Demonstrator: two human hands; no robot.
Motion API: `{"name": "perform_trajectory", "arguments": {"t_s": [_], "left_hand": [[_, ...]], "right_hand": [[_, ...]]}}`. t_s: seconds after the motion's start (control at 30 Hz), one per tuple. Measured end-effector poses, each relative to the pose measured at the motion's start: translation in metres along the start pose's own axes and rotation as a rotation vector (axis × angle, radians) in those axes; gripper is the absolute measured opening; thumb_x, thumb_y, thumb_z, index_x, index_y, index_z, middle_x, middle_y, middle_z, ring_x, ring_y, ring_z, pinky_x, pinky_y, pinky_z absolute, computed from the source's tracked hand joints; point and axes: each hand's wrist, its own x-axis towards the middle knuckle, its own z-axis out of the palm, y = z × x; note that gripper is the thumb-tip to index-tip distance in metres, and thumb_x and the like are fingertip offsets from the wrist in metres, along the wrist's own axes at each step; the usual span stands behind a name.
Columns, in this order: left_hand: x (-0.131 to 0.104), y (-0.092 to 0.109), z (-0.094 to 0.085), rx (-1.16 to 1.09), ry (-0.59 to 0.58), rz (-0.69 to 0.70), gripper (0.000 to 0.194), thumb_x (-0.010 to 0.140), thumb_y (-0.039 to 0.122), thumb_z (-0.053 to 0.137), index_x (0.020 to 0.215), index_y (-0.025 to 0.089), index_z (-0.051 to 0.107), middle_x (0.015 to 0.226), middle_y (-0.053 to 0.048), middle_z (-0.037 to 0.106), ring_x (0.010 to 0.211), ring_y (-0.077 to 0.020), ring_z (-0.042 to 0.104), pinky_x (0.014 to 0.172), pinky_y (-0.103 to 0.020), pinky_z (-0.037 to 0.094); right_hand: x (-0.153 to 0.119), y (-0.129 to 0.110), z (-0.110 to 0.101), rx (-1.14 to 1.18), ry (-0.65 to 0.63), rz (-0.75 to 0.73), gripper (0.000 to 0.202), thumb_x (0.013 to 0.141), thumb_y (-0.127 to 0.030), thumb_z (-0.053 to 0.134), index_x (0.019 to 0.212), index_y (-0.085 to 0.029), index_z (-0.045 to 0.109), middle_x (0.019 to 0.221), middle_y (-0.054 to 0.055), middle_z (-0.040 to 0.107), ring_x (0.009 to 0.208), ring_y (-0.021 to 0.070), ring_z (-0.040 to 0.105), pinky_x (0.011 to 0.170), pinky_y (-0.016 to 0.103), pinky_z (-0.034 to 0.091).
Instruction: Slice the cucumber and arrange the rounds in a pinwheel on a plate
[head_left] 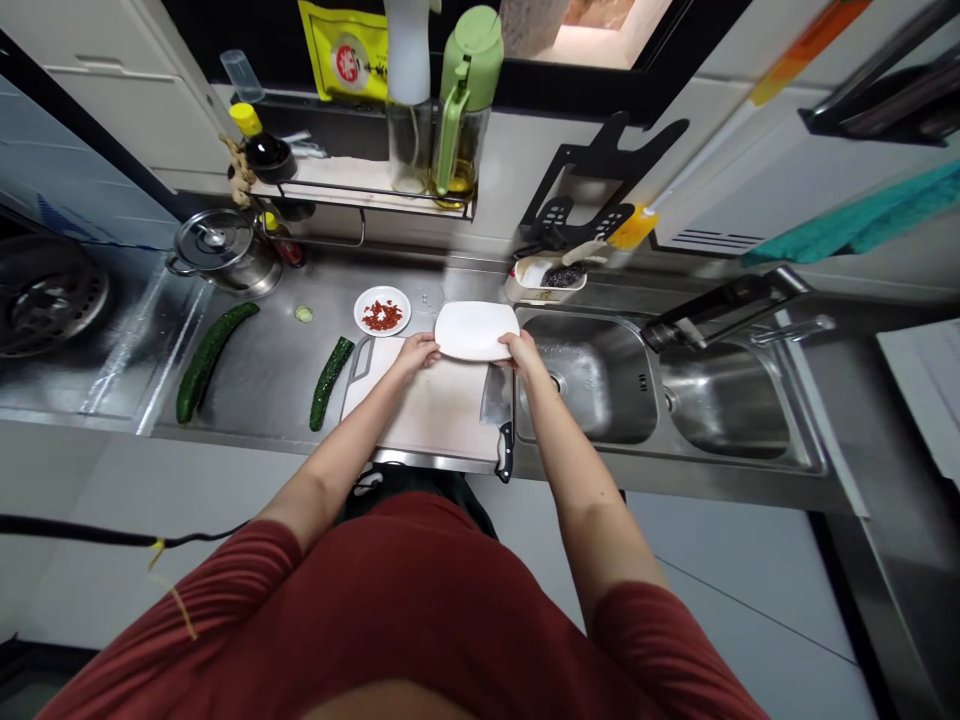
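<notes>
Between my two hands is a white plate (477,331), above the far edge of the cutting board (442,410). My left hand (420,353) grips its left edge, and my right hand (520,354) grips its right edge. A knife with a black handle (505,452) lies along the board's right side, its blade partly behind my right hand. Left of the board lies a cut piece of cucumber (331,384). A small white dish (362,318) with chopped red pieces stands beyond the board. Farther left is a long cucumber (213,360).
A double sink (600,375) with a faucet lies to the right. At the back left stands a lidded steel pot (225,255). A wall rack (352,180) holds a soy sauce bottle (264,150) and an oil bottle (465,110). A green slice (303,314) lies on the counter.
</notes>
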Motion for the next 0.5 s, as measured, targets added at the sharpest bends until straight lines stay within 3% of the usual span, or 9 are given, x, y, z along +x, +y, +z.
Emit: {"name": "perform_trajectory", "arguments": {"t_s": [0.17,0.33,0.5], "left_hand": [[0.022,-0.001,-0.012,0.116,0.103,0.07,0.035,0.073,0.009,0.063,0.107,0.012,0.054,0.063,0.004,0.059,0.053,-0.005,0.057,0.054,-0.015,0.043],[0.043,-0.008,-0.023,0.178,0.141,0.13,0.037,0.071,0.005,0.059,0.107,0.012,0.054,0.06,0.005,0.057,0.051,-0.0068,0.056,0.052,-0.017,0.043],[0.061,-0.015,-0.03,0.356,0.226,0.168,0.037,0.071,0.006,0.057,0.106,0.014,0.058,0.058,0.005,0.058,0.051,-0.0095,0.057,0.058,-0.021,0.048]], "right_hand": [[0.034,0.008,0.014,-0.258,-0.112,-0.115,0.033,0.073,-0.008,0.065,0.105,-0.012,0.057,0.068,-0.001,0.063,0.059,0.0112,0.055,0.061,0.025,0.052],[0.058,0.015,0.025,-0.645,-0.052,-0.3,0.043,0.075,-0.02,0.07,0.114,-0.008,0.058,0.11,0.012,0.067,0.096,0.0201,0.063,0.088,0.032,0.05],[0.063,0.012,0.036,-0.966,-0.036,-0.311,0.053,0.083,-0.031,0.066,0.124,-0.002,0.053,0.124,0.021,0.061,0.112,0.025,0.06,0.094,0.031,0.045]]}}
